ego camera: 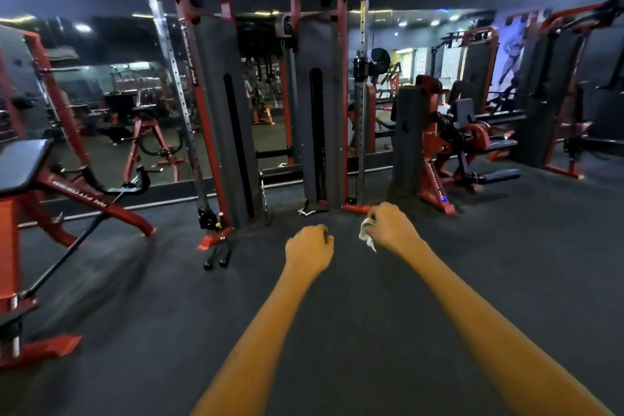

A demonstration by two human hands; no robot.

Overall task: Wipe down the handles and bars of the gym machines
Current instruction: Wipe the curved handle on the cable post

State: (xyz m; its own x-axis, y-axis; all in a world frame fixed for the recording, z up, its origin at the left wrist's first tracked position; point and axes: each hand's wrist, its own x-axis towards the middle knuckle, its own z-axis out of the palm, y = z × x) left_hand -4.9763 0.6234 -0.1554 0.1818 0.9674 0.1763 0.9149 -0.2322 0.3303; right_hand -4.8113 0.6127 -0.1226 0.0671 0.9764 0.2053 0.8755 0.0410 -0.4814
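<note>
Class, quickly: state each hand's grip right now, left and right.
Left hand: fingers curled, holding nothing.
Right hand: grips a white cloth.

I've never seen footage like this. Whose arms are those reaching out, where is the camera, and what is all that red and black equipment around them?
The camera sits on a person's head, looking forward and down, so the two bare arms are their own. No robot is involved. The right hand grips a small white cloth for wiping; the left hand is curled into a fist and holds nothing. Neither touches any equipment. Straight ahead stands a tall red and black cable machine in front of a wall mirror. A padded bench machine stands at the left, another seated machine at the right. On the dark floor near the cable machine's foot lie two black handles.
</note>
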